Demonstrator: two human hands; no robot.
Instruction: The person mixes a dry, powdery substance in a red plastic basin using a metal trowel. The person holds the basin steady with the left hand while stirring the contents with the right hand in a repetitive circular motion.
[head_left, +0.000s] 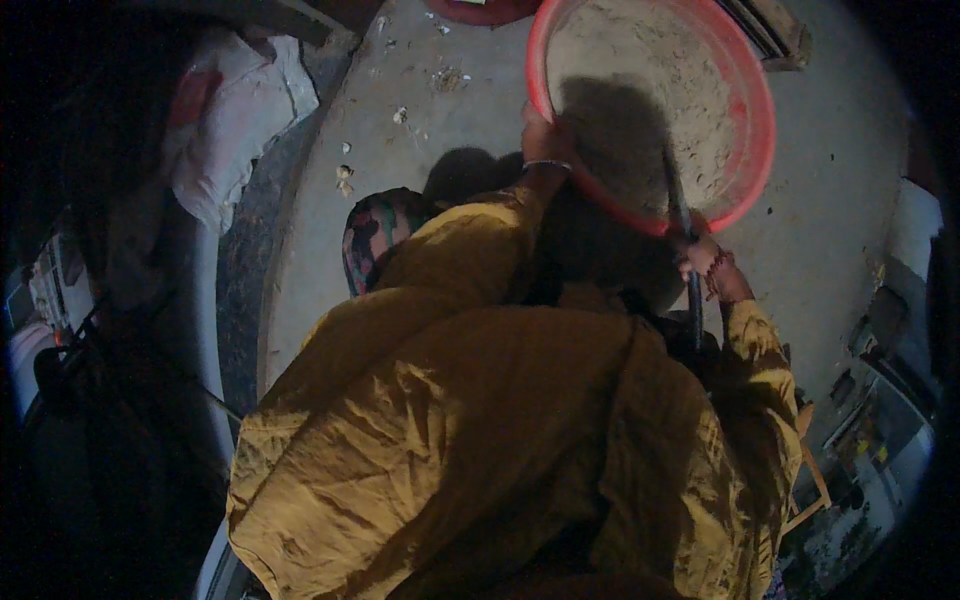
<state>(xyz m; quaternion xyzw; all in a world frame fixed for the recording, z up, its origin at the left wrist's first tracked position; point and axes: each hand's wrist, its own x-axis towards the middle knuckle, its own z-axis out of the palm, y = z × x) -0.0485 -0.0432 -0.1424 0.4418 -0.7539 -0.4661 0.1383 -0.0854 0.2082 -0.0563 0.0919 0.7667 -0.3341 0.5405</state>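
Note:
A red plastic basin (752, 180) holds a pale, powdery or sandy material (637, 45) with a lumpy surface. My left hand (546, 141) grips the basin's near-left rim and wears a thin bracelet at the wrist. At the near-right rim, my right hand (701, 253) is closed around a dark, slender rod (677, 191). One end of this rod reaches over the material, while the other runs back toward my body. Its exact kind is unclear. Shadow covers part of the material and the space under the basin.
Small pale scraps (400, 115) are scattered on the concrete floor (390, 60). A crumpled white plastic sack (225, 135) lies at left. Beyond the basin are another dark red container (487, 10) and a wooden object (784, 45). A wooden frame (816, 480) stands at lower right.

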